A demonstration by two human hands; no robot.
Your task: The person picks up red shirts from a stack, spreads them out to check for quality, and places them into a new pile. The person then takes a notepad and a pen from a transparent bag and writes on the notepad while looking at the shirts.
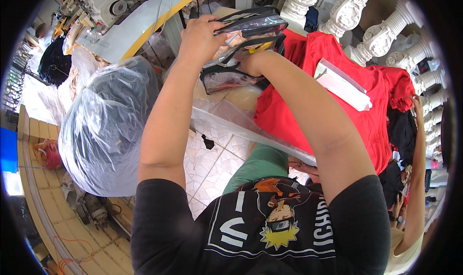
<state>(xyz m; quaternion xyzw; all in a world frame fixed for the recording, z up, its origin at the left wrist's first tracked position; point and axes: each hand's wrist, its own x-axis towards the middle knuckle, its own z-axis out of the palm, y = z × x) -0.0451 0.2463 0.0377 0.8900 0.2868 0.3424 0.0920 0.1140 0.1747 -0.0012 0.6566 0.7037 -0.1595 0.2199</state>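
A clear plastic pouch with black trim (263, 26) stands unzipped at the far end of the table, with small pale, orange and yellow items (236, 39) inside. My left hand (201, 38) is closed round the pouch's left edge, its fingers over the black rim. My right hand (260, 63) reaches down into the pouch's opening; its fingers are hidden there, so I cannot see what they hold. Beside my right forearm lies a spread of red cloth (299, 108), with a folded white paper or packet (341, 84) on top.
A large clear plastic bag (108, 125) bulges on the left. Behind it stands a sewing machine (108, 12) on a table with a yellow edge (159, 22). White balusters (376, 39) line the right. Another person's arm (418, 178) touches the red cloth at far right.
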